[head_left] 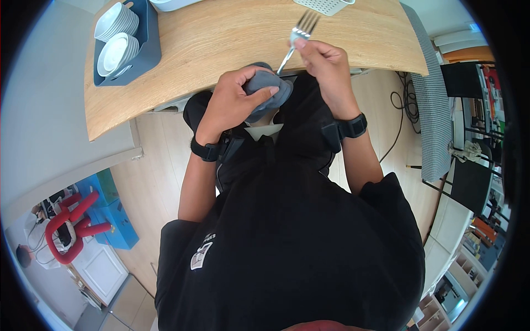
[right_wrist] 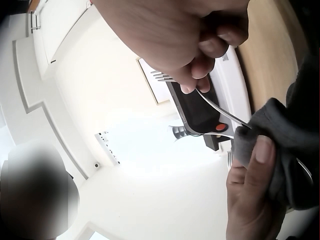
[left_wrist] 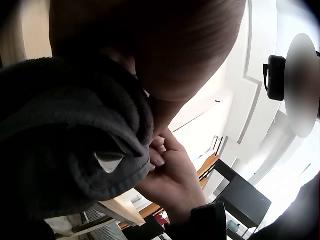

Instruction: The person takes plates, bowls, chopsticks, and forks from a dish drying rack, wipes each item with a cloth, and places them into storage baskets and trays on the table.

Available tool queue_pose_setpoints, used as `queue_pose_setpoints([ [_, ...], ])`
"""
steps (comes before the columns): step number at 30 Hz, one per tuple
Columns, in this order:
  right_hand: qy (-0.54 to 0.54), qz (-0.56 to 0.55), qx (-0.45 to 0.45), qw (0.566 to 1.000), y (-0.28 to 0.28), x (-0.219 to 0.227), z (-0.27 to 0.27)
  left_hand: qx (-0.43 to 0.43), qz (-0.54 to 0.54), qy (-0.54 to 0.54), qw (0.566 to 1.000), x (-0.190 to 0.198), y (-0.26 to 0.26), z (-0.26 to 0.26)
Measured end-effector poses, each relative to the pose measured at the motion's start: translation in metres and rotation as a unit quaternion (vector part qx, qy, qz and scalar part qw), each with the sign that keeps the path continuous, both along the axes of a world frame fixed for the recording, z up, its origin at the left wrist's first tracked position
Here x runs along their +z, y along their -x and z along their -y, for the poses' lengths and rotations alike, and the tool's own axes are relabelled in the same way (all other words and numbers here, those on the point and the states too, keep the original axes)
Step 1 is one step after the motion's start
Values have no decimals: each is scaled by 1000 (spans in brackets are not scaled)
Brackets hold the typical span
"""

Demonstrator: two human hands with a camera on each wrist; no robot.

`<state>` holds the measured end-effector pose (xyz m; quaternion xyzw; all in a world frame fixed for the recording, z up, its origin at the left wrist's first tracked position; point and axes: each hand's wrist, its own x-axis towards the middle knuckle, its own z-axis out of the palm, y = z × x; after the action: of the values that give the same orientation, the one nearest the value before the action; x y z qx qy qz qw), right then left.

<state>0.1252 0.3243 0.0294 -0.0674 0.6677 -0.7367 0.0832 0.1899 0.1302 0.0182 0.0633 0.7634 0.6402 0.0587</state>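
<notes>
A person in a black T-shirt [head_left: 292,248], a dark band [head_left: 353,127] strapped on each wrist, works over the lap at the near edge of a wooden table [head_left: 204,52]. The left hand [head_left: 227,105] grips a bunched grey cloth [head_left: 265,88], thumb pressed across its folds, with the cloth wrapped about the lower handle of a metal fork [head_left: 305,27]. The right hand [head_left: 330,71] pinches that fork between thumb and fingers just below the head, its tines pointing up and away from the body; in the left wrist view, a sliver of shiny metal [left_wrist: 109,161] shows among the cloth's folds. Farther along, on the table's left side, a blue-grey bin [head_left: 149,36] holds two stacks of white bowls [head_left: 115,54], while a white perforated basket [head_left: 326,5] stands at the far side, beyond the tines. Off to the right, black cable [head_left: 409,102] lies coiled on the floor beside a surface draped in checked fabric [head_left: 433,116].
</notes>
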Motion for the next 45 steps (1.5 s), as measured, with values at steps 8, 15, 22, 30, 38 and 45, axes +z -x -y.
queue_pose_setpoints([
  [8, 93, 53, -36, 994, 9, -3, -5, 38, 25, -16, 999, -12, -2, -1],
  [15, 29, 44, 4, 999, 14, -3, 2, 79, -7, 5, 997, -6, 4, 4],
  [22, -90, -147, 1, 985, 81, 68, 16, 188, 14, -246, 951, -2, 26, 30],
  [30, -417, -411, 181, 790, 205, 168, 95, 322, -138, -177, 920, -50, 49, 73],
  [38, -590, -475, 241, 607, 259, 87, 166, 316, -153, -169, 921, -59, 45, 69],
  [45, -651, -445, 273, 551, 257, 61, 188, 320, -152, -169, 920, -62, 46, 67],
])
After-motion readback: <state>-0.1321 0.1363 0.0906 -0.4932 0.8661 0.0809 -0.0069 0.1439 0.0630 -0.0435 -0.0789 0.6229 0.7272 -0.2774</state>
